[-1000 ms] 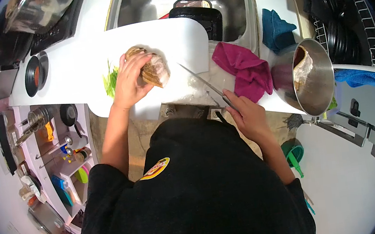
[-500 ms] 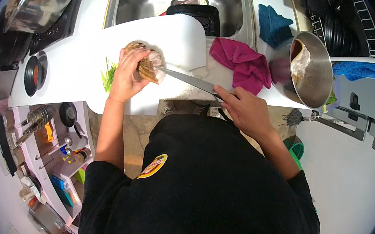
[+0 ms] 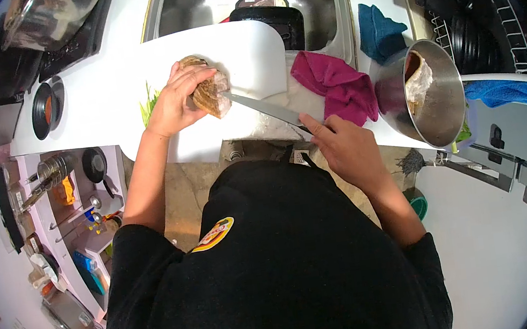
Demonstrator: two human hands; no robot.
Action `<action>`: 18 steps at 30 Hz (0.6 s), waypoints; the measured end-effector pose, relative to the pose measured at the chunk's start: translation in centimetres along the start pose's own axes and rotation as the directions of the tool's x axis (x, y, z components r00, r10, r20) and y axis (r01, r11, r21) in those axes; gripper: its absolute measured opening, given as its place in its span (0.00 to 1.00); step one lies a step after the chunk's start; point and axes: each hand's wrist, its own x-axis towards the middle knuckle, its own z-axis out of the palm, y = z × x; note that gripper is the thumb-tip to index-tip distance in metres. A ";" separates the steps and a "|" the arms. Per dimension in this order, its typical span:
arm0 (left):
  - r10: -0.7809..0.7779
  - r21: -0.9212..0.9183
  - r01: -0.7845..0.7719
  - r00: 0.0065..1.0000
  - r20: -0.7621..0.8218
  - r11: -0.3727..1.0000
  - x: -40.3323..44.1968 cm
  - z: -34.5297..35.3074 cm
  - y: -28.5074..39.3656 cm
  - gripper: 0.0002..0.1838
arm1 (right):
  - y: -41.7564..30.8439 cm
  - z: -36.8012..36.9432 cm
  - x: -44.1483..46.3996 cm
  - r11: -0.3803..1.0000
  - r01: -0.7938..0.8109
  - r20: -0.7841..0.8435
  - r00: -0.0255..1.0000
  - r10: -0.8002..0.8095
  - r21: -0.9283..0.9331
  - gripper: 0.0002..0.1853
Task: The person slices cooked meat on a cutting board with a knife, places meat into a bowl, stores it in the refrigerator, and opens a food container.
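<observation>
A brown-skinned chunk of meat (image 3: 206, 97), pale pink on its cut side, rests on the white cutting board (image 3: 251, 41); whether it is fish or another meat I cannot tell. My left hand (image 3: 178, 99) is closed over its left and top side. From the right, my right hand (image 3: 343, 146) grips a long knife (image 3: 263, 107) by its handle, which the fingers mostly hide. The blade points left, and its tip meets the pale side of the chunk. Some green leaves (image 3: 149, 104) lie left of my left hand.
A magenta cloth (image 3: 336, 86) lies right of the board, beside a metal bowl (image 3: 454, 118) holding another pale and brown piece. Behind the board is a steel sink (image 3: 198, 5) with a black tray (image 3: 272, 24) in it. A teal cloth (image 3: 381, 33) lies right of the sink.
The view has shifted slightly, so the surroundings sit a little further left. Both hands keep their grips, and the knife tip stays at the chunk of meat.
</observation>
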 end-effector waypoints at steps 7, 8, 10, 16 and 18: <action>-0.046 -0.074 0.039 0.994 -0.097 0.997 -0.1 0.3 0.0 0.35 | 0.4 4.5 -0.5 0.979 -0.016 -0.056 0.998 0.028 0.204 0.24; -0.044 -0.071 0.037 0.994 -0.098 0.997 -0.2 0.3 0.1 0.35 | 0.4 5.2 -0.5 0.979 -0.014 -0.059 0.998 0.026 0.204 0.24; -0.089 -0.090 0.075 0.982 -0.166 0.993 -0.4 0.5 0.1 0.36 | 0.3 6.6 -0.3 0.976 -0.029 -0.115 0.992 0.055 0.218 0.24; -0.271 -0.409 0.149 0.927 -0.259 0.900 -1.4 1.5 -1.1 0.38 | -0.7 7.4 0.9 0.977 -0.027 -0.170 0.983 0.065 0.213 0.23; -0.291 -0.456 0.150 0.921 -0.258 0.877 -1.5 1.8 -1.2 0.39 | -0.7 7.4 1.2 0.978 -0.027 -0.170 0.983 0.064 0.207 0.23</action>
